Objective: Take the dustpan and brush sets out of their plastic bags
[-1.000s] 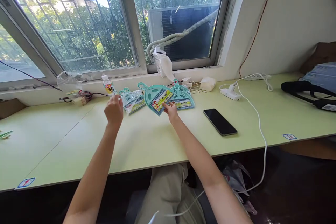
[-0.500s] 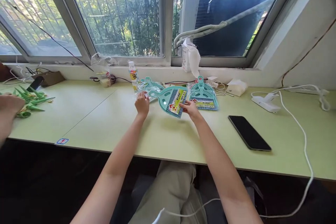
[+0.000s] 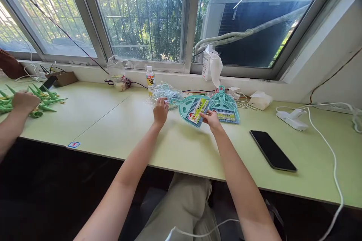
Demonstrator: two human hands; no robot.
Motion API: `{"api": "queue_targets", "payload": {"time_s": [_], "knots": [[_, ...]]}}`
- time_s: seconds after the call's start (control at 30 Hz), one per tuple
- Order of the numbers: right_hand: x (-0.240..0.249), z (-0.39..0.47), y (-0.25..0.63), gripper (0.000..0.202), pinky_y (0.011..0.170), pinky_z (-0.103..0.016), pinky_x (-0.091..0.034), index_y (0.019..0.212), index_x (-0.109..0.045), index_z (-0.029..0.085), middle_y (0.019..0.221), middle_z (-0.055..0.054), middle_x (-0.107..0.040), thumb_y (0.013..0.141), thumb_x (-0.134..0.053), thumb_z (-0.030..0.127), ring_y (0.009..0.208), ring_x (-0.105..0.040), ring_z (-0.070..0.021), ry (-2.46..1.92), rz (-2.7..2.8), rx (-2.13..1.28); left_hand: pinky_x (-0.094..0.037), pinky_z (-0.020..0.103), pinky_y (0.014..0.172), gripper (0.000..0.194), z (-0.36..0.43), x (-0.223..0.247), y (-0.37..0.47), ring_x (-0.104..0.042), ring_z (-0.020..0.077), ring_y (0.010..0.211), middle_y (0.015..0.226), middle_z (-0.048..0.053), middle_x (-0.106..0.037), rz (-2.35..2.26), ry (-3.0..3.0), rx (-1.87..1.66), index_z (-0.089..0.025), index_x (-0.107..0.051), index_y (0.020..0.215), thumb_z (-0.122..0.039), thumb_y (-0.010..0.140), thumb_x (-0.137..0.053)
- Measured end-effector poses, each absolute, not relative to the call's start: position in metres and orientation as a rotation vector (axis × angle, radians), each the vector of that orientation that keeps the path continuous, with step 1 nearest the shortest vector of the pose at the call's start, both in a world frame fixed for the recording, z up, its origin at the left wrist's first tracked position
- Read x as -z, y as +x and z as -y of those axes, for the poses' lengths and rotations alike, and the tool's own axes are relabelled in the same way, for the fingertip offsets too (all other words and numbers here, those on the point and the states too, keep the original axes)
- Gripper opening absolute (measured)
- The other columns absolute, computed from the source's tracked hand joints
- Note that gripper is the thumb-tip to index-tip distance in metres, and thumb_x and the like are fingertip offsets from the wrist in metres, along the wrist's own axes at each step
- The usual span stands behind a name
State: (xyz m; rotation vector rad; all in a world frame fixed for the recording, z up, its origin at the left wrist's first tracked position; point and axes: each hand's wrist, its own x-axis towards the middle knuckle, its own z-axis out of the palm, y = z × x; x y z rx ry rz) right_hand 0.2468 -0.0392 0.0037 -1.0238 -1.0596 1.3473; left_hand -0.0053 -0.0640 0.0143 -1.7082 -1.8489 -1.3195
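Observation:
A teal dustpan-and-brush set (image 3: 188,108) with a yellow printed label is held tilted just above the table. My right hand (image 3: 212,119) grips its lower right corner, thumb over the label and brush bristles. At the handle end, my left hand (image 3: 160,112) has its fingertips pinched together, where clear plastic film shows. Exactly what those fingers grip is partly hidden. Behind my left hand lies crumpled clear plastic (image 3: 168,91) with something bluish in it. Another teal dustpan-and-brush set (image 3: 225,106) rests on the table behind my right hand.
A drink bottle (image 3: 151,80) stands near the sill. To the right lie a black phone (image 3: 273,151) and a white power strip (image 3: 292,119) with a trailing cable. At far left, another person's hand (image 3: 26,102) is over green, pointed items (image 3: 46,102). A tissue pack (image 3: 210,64) sits by the window.
The view has turned slightly left, so everything sits further right. Both my hands keep hold in much the same pose. The other person's hand has moved right over the green items.

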Motion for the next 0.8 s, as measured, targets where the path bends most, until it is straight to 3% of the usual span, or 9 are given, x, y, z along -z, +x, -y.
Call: {"api": "queue_targets", "payload": {"time_s": [0.17,0.37,0.53,0.6,0.7,0.8], "knots": [[-0.005,0.042,0.244,0.028,0.070,-0.036,-0.062,0.082,-0.068,0.016,0.083,-0.006,-0.076,0.060,-0.084,0.019,0.074,-0.072,-0.0204,-0.993,1.083,-1.338,-0.045,0.030,0.078,0.019,0.062,-0.010,-0.002,-0.059,0.0192,0.089,0.099,0.007,-0.058,1.626,-1.908,1.377,-0.020,-0.058,0.109,-0.016,0.092,-0.050],[-0.005,0.050,0.232,0.041,0.063,-0.034,-0.062,0.082,-0.071,0.018,0.077,-0.005,-0.076,0.046,-0.091,0.025,0.070,-0.073,-0.0221,-0.905,1.271,-1.475,-0.045,0.028,0.077,0.019,0.066,-0.010,0.012,-0.058,0.0161,0.082,0.097,0.005,-0.058,1.477,-2.110,1.401,-0.022,-0.058,0.110,-0.022,0.095,-0.047],[0.002,0.044,0.227,0.044,0.069,-0.037,-0.062,0.081,-0.070,0.017,0.077,-0.005,-0.076,0.046,-0.091,0.031,0.070,-0.072,-0.0213,-0.860,1.098,-1.411,-0.038,0.037,0.097,0.025,0.076,-0.015,0.022,-0.057,0.0219,0.100,0.099,0.006,-0.061,1.471,-2.078,1.385,-0.024,-0.058,0.115,-0.034,0.094,-0.050],[0.004,0.041,0.228,0.043,0.071,-0.038,-0.062,0.081,-0.069,0.017,0.078,-0.004,-0.076,0.047,-0.091,0.031,0.071,-0.072,-0.0210,-0.847,1.010,-1.380,-0.031,0.042,0.106,0.036,0.079,-0.016,0.025,-0.050,0.0258,0.119,0.121,0.011,-0.057,1.466,-1.924,1.556,-0.024,-0.054,0.125,-0.039,0.092,-0.053],[0.005,0.040,0.229,0.041,0.074,-0.039,-0.062,0.082,-0.068,0.018,0.080,-0.004,-0.075,0.049,-0.090,0.029,0.075,-0.072,-0.0219,-0.822,0.922,-1.355,-0.025,0.042,0.114,0.059,0.075,-0.020,0.024,-0.029,0.0280,0.140,0.147,0.015,-0.034,1.532,-1.538,2.034,-0.022,-0.040,0.137,-0.045,0.087,-0.060],[0.005,0.041,0.229,0.039,0.075,-0.039,-0.062,0.084,-0.068,0.018,0.084,-0.005,-0.075,0.052,-0.088,0.029,0.078,-0.072,-0.0221,-0.802,0.929,-1.356,-0.034,0.038,0.110,0.070,0.065,-0.024,0.018,-0.033,0.0262,0.139,0.149,0.014,-0.032,1.667,-1.392,2.680,-0.025,-0.034,0.140,-0.048,0.082,-0.067]]}}
